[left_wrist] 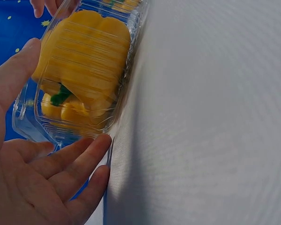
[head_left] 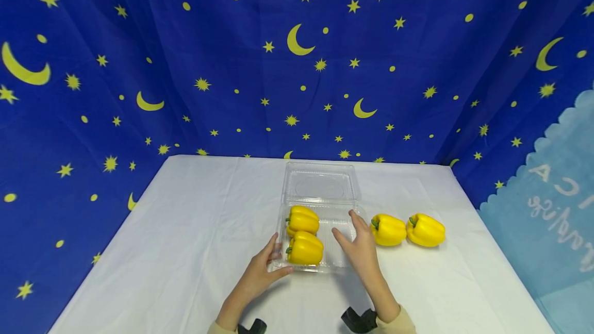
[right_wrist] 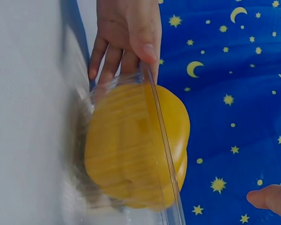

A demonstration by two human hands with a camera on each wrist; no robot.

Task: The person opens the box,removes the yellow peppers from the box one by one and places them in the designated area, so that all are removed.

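Note:
A clear plastic clamshell container lies on the table with its lid folded back. Inside its left half sit two yellow bell peppers, one behind the other: the rear pepper and the front pepper. My left hand touches the container's front left corner, thumb along the front, fairly straight fingers against the side. Over the right half of the container hovers my right hand, thumb and fingers spread, holding nothing. Only one of its fingertips shows in the right wrist view.
Just right of the container, two more yellow peppers lie side by side, the nearer pepper and the outer pepper. A white cloth covers the table. Blue star-patterned curtain closes off the back and sides.

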